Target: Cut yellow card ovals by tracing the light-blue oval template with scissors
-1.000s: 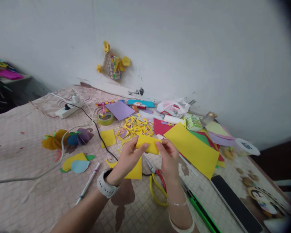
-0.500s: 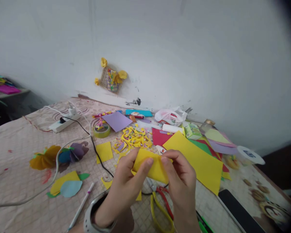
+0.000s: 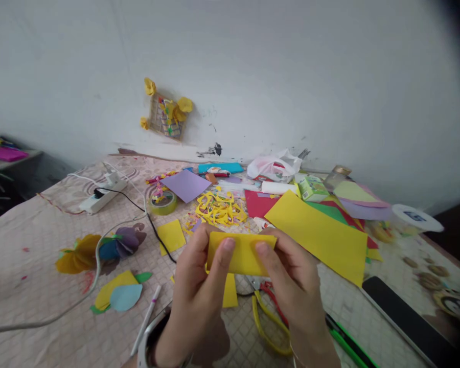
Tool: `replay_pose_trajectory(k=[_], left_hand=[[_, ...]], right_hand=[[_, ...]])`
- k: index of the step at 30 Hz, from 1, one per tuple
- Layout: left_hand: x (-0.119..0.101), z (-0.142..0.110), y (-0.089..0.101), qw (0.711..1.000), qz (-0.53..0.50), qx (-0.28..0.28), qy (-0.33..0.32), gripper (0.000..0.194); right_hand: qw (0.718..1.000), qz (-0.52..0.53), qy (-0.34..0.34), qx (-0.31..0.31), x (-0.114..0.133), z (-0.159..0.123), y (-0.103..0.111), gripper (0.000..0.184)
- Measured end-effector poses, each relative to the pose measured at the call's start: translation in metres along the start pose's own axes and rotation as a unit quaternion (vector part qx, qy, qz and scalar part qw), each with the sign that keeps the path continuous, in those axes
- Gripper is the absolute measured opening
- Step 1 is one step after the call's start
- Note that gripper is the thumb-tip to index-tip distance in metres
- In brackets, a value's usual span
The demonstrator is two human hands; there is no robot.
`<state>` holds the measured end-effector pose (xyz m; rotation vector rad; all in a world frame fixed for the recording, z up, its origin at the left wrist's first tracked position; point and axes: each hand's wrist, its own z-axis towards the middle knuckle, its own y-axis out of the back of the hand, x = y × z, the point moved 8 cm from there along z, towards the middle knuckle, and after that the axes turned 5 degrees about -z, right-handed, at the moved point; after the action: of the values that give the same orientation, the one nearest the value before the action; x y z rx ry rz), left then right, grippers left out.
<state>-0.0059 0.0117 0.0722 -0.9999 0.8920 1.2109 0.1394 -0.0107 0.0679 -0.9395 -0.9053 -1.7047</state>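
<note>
Between my two hands is a folded piece of yellow paper (image 3: 245,255), held level above the table. My left hand (image 3: 205,276) grips its left end, thumb on the near face and fingers behind. My right hand (image 3: 293,281) pinches the right end the same way. Below the hands lie scissors (image 3: 270,324) with yellow and red handles, their blades partly hidden. A small yellow paper square (image 3: 230,291) lies under the held piece, and another yellow square (image 3: 170,236) is farther left. Yellow paper scraps (image 3: 220,207) are heaped beyond my hands.
On the right are a large yellow sheet (image 3: 318,237), a phone (image 3: 402,317) and a green cutter (image 3: 348,340). Tape (image 3: 163,203), a power strip (image 3: 103,197) with cables, paper flowers (image 3: 78,254) and a white pen (image 3: 145,319) are on the left. A plastic bag (image 3: 275,164) sits by the wall.
The yellow paper has turned from tilted to level, its long edge now straight across between my hands. Both thumbs press its near face. The camera view has shifted slightly.
</note>
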Motion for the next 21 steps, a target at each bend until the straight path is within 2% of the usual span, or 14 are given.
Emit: replay_pose_trajectory(k=[4,8,11,15,21], left_hand=[[-0.0004,-0.0007,0.0015,1.0,0.016,-0.026,0.001,0.022],[-0.0019,-0.0008,0.0019,0.999,0.003,-0.051,-0.003,0.021],[0.0,-0.0016,-0.001,0.999,-0.01,-0.045,0.005,0.021],[0.0025,-0.0037,-0.0045,0.999,-0.026,-0.024,0.01,0.018],[0.0015,-0.0035,-0.004,0.999,-0.021,-0.031,0.016,0.022]], right_hand=[[0.999,-0.035,0.007,0.002,0.0039,-0.0005,-0.0033,0.026],[0.999,-0.035,0.014,0.008,0.0052,-0.0038,-0.007,0.021],[0.999,-0.048,0.018,-0.006,0.0036,-0.0062,-0.0058,0.015],[0.999,-0.046,0.012,0.006,0.0009,-0.006,-0.007,0.019],[1.0,-0.018,-0.009,-0.003,-0.0025,-0.0051,-0.0073,0.018]])
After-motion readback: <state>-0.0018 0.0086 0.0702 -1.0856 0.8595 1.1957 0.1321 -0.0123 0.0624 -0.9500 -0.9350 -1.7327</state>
